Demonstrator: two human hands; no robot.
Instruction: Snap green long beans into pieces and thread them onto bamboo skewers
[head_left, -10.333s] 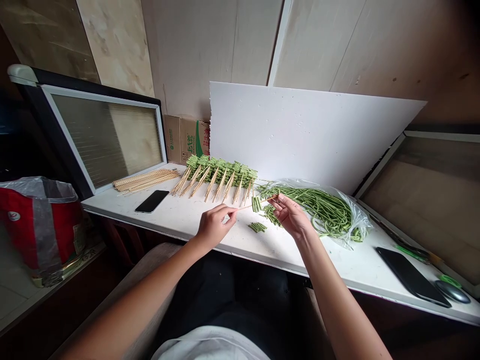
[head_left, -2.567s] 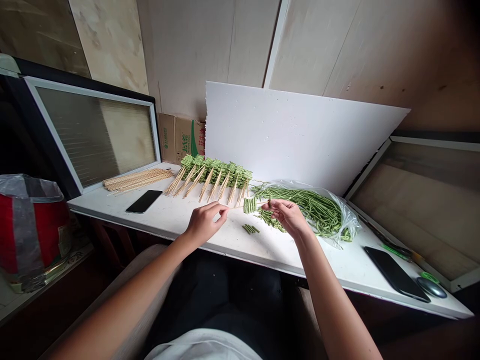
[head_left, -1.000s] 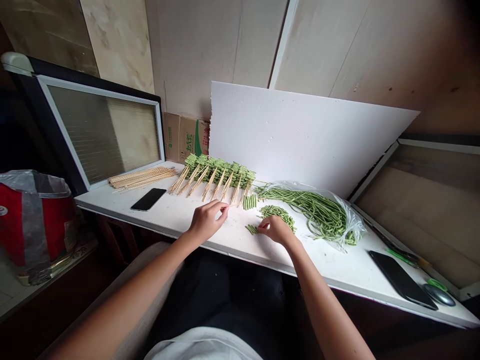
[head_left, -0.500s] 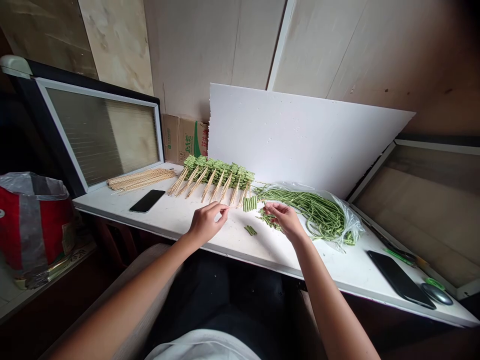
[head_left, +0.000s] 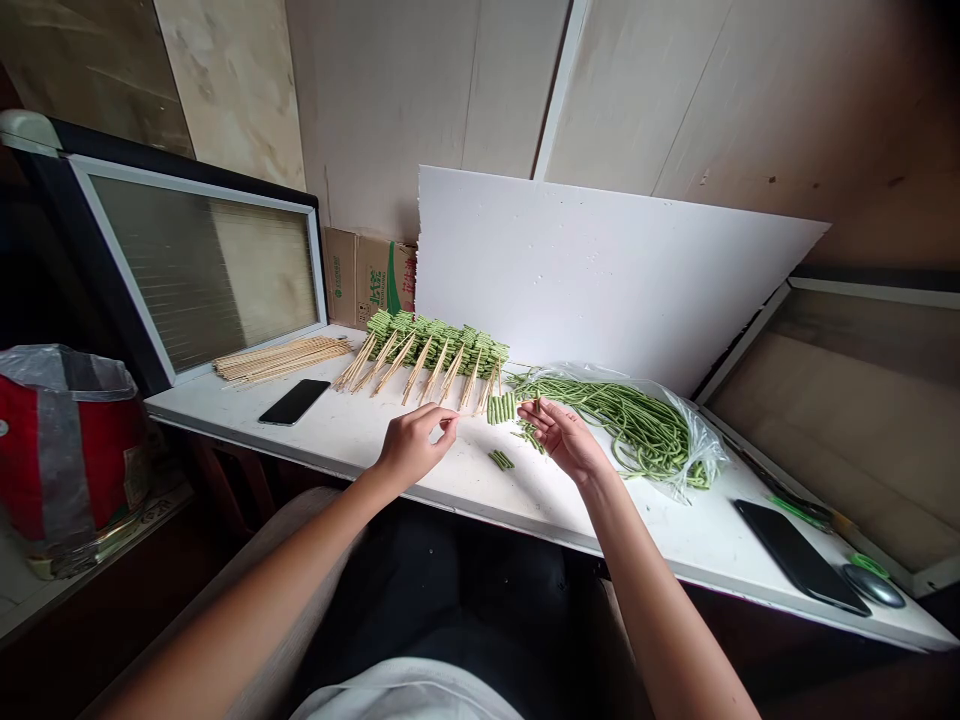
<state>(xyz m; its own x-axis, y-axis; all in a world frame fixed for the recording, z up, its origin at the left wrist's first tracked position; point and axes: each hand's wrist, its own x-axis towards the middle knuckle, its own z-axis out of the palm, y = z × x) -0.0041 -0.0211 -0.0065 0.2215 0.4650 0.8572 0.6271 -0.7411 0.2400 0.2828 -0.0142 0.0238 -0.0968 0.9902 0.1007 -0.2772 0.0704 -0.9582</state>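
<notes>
My left hand [head_left: 418,440] pinches the bare end of a thin wooden skewer [head_left: 472,413] above the table. Cut green bean pieces [head_left: 501,408] are threaded side by side along its far part. At the skewer's other end, my right hand [head_left: 568,438] holds a short bean piece [head_left: 535,404] between thumb and fingers, close to the tip. Two small groups of loose bean pieces, one [head_left: 501,460] in front and another [head_left: 529,436] partly hidden by my right hand, lie on the table. Behind my hands, filled bean skewers [head_left: 442,345] are stacked, sticks toward me.
Long green beans [head_left: 645,420] lie in a clear plastic bag [head_left: 701,440] on the right. Bare skewers [head_left: 281,358] and a phone [head_left: 295,402] lie left; another phone [head_left: 801,558] and a mouse [head_left: 874,587] right. A white foam board [head_left: 600,280] leans behind.
My right hand has moved slightly left and up to the skewer's tip, bringing a bean piece there, and its lower fingers have spread. My left hand stays nearly still.
</notes>
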